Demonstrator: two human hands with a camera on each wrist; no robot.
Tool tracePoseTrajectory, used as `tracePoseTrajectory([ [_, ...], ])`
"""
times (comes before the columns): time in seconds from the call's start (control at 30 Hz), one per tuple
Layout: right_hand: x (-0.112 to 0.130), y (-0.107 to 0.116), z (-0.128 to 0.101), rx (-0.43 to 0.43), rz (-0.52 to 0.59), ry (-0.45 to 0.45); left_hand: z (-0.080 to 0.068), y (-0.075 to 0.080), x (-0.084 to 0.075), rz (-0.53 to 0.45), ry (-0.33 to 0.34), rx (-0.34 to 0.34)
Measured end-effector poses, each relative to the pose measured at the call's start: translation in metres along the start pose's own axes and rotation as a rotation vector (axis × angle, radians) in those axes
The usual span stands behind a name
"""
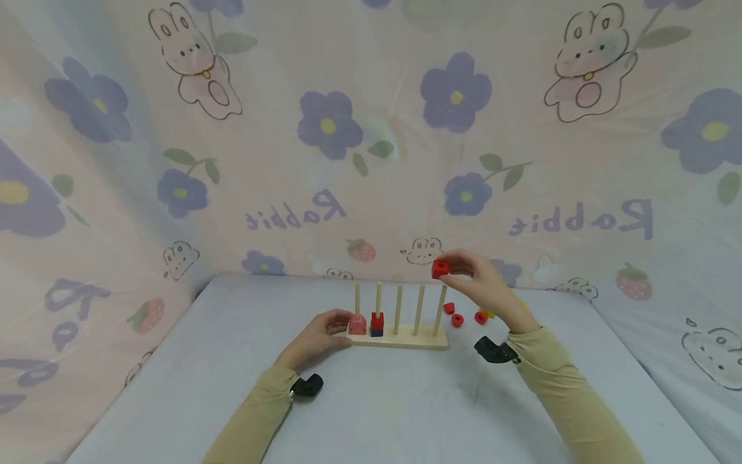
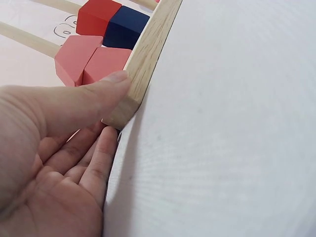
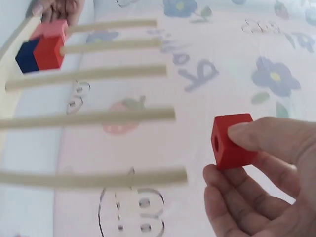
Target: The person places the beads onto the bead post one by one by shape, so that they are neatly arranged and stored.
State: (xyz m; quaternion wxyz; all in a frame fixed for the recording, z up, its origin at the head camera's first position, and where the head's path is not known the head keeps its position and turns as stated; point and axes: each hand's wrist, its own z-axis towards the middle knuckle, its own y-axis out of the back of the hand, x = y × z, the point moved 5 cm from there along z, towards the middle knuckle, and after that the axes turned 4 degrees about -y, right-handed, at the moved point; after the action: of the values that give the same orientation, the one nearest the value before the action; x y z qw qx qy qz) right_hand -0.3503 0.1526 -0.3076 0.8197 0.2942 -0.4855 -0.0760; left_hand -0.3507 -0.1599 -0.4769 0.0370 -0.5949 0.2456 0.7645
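Note:
A wooden base (image 1: 426,339) with five upright pegs stands mid-table. A pink cube (image 1: 357,324) sits on the first peg, and a red cube (image 1: 377,319) over a blue cube (image 1: 377,332) on the second. My left hand (image 1: 339,328) grips the base's left end (image 2: 134,94), thumb (image 2: 106,84) on the edge beside the pink cube (image 2: 79,61). My right hand (image 1: 449,274) pinches a red cube (image 1: 440,268) just above the rightmost peg (image 1: 442,310). In the right wrist view the red cube (image 3: 231,141), hole toward the pegs, hangs just past the peg tips (image 3: 180,176).
Loose red beads (image 1: 457,319) and a yellow piece (image 1: 489,314) lie on the grey table (image 1: 406,412) right of the base. A flower-and-rabbit printed cloth (image 1: 371,129) walls in the back and sides.

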Motion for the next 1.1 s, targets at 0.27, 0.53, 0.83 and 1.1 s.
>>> tracePoseTrajectory([
  [0.27,0.029,-0.050,0.011,0.029,0.044,0.053,0.003,0.003,0.004,-0.015,0.001,0.010],
  [0.53,0.062,-0.078,0.017,-0.021,0.051,0.152,0.008,0.005,0.007,-0.019,-0.002,0.021],
  [0.83,0.059,-0.095,0.025,-0.077,0.118,0.139,0.006,0.006,-0.002,-0.035,-0.003,0.009],
  [1.1,0.052,-0.099,0.027,-0.059,0.140,0.064,0.005,0.005,0.001,-0.013,0.027,0.001],
])
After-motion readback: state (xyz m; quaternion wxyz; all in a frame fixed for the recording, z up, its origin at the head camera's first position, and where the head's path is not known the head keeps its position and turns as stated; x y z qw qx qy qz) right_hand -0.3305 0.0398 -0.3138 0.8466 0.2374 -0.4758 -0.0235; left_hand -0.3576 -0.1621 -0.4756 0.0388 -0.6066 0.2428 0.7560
